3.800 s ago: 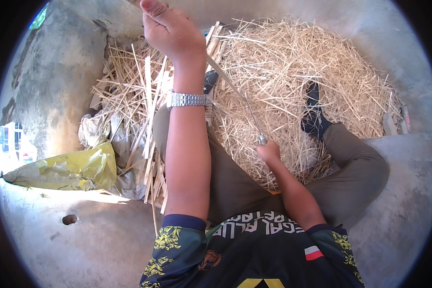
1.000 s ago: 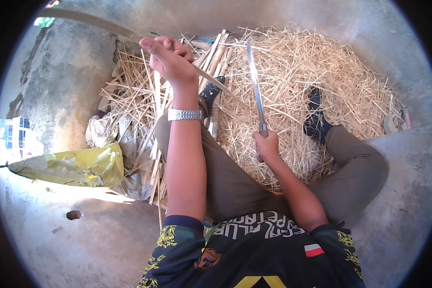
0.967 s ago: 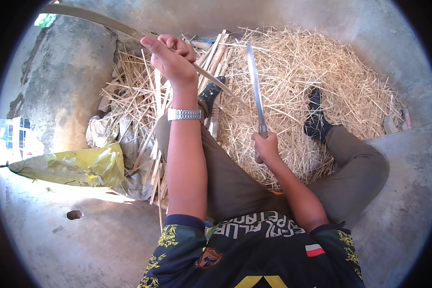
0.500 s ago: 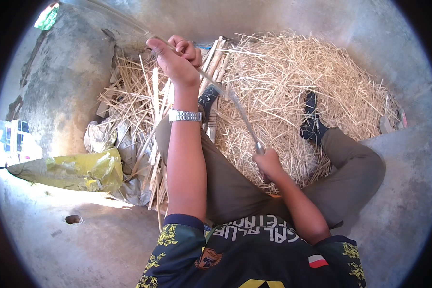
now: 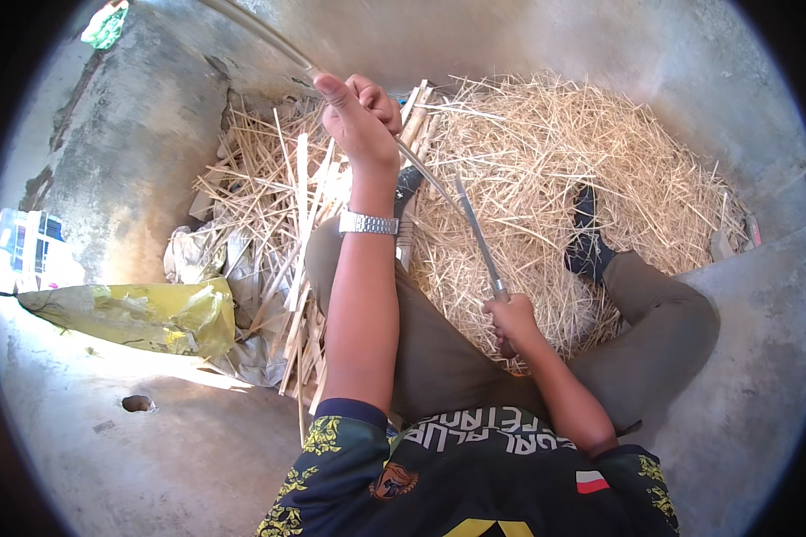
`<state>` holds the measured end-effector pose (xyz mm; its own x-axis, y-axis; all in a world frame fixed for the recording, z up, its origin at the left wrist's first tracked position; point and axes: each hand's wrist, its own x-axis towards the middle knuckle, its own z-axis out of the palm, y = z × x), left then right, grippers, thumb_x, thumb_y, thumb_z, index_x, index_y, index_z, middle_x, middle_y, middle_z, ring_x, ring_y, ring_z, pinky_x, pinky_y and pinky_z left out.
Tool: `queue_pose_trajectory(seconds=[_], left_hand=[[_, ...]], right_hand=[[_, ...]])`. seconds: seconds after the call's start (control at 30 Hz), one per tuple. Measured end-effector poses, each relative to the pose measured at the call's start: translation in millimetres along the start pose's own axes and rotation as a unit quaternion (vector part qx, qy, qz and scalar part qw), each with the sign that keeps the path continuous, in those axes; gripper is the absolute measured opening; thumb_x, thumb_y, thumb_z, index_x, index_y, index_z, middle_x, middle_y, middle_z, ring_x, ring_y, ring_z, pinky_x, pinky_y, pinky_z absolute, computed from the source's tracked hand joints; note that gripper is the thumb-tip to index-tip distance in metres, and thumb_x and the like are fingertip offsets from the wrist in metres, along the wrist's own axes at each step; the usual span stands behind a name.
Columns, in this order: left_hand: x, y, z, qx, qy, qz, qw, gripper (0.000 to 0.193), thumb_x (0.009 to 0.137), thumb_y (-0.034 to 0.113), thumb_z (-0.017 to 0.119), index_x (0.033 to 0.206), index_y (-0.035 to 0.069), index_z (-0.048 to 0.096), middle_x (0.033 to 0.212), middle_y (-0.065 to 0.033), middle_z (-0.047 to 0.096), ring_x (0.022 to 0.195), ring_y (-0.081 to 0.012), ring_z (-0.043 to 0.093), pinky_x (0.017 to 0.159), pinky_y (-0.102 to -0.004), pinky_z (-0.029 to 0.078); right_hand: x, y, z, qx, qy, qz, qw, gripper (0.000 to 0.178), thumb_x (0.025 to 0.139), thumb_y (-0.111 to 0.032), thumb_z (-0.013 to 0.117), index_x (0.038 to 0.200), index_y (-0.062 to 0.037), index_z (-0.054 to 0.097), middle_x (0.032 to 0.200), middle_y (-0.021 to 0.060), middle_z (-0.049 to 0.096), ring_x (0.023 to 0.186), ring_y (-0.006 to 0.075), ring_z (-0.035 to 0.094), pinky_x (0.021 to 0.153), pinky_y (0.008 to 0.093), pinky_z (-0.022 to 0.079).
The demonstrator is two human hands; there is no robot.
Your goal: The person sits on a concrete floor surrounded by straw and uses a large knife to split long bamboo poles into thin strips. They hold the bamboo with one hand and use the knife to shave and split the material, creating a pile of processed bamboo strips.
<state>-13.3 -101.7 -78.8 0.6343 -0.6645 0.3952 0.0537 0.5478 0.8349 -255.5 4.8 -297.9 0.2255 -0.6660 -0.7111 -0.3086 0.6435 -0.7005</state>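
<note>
- The left hand is clenching around a long pale strip; the thumb is lying along it, and the other fingers are curling in.
- The strip is slanting from the upper left edge of the view, through the left hand, down toward the knife; it is bending slightly below the fist.
- The right hand is grasping the knife by its handle, lower and further right than the left hand; the blade is pointing away from the body and leaning a little to the left.
- The strip's lower end is meeting the blade in the view; whether they are touching, I cannot tell.
- A silver watch is circling the left wrist.
- A wide heap of straw-like shavings is spreading under and beyond the knife; the right foot, in a black sock, is resting among them.
- Loose sticks are lying in a tangle left of the left forearm; a yellow sack is lying further left, beside a crumpled pale sheet.
- The person is sitting with knees apart, wearing brown trousers and a dark patterned shirt; a concrete wall is standing behind the heap.
</note>
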Motion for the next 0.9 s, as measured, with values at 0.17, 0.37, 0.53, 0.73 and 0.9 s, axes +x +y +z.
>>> queue_pose_trajectory(seconds=[0.17, 0.37, 0.53, 0.73, 0.9], left_hand=[[1.4, 0.1, 5.5, 0.001, 0.022, 0.028, 0.999, 0.073, 0.087, 0.086, 0.036, 0.066, 0.017, 0.028, 0.053, 0.0066, 0.022, 0.044, -0.0061, 0.019, 0.039, -0.0247, 0.015], [3.6, -7.3, 7.5, -0.007, 0.077, 0.046, 0.996, 0.07, 0.091, 0.079, 0.044, 0.067, 0.015, 0.031, 0.057, 0.0051, 0.028, 0.043, -0.0052, 0.026, 0.038, -0.0235, 0.018], [1.4, -5.1, 7.7, 0.005, 0.07, 0.053, 0.996, 0.07, 0.089, 0.081, 0.044, 0.07, 0.015, 0.031, 0.057, 0.005, 0.029, 0.044, -0.0067, 0.027, 0.039, -0.0244, 0.02], [-0.3, -6.1, 8.0, 0.046, 0.111, 0.062, 0.991, 0.068, 0.09, 0.08, 0.044, 0.073, 0.015, 0.032, 0.058, 0.0051, 0.028, 0.045, -0.0053, 0.027, 0.039, -0.0231, 0.021], [-0.6, -10.0, 4.2, 0.045, 0.093, 0.092, 0.99, 0.065, 0.093, 0.077, 0.043, 0.074, 0.016, 0.03, 0.059, 0.006, 0.026, 0.045, -0.0047, 0.027, 0.039, -0.0224, 0.021]], right_hand=[[10.1, 20.1, 13.9, 0.002, 0.078, -0.228, 0.971, 0.025, 0.084, -0.012, 0.069, 0.066, -0.0044, 0.053, 0.053, 0.0038, 0.053, 0.036, 0.0142, 0.046, 0.035, 0.032, 0.037], [33.1, 33.7, 14.3, -0.002, 0.022, -0.135, 0.991, 0.025, 0.084, -0.01, 0.069, 0.066, -0.0037, 0.053, 0.051, 0.0029, 0.051, 0.035, 0.0139, 0.047, 0.034, 0.032, 0.036], [17.5, 17.4, 17.1, 0.098, 0.064, -0.201, 0.973, 0.027, 0.085, -0.011, 0.068, 0.065, -0.0049, 0.052, 0.052, 0.0026, 0.05, 0.036, 0.0134, 0.046, 0.034, 0.0326, 0.035], [23.9, 21.2, 18.2, -0.034, 0.067, -0.158, 0.985, 0.025, 0.085, -0.011, 0.067, 0.065, -0.0057, 0.052, 0.054, 0.002, 0.052, 0.038, 0.0124, 0.047, 0.035, 0.0323, 0.035], [28.3, 18.0, 13.7, 0.061, 0.08, -0.209, 0.973, 0.022, 0.085, -0.011, 0.067, 0.069, -0.0047, 0.054, 0.054, 0.0014, 0.052, 0.039, 0.0118, 0.048, 0.036, 0.0316, 0.036]])
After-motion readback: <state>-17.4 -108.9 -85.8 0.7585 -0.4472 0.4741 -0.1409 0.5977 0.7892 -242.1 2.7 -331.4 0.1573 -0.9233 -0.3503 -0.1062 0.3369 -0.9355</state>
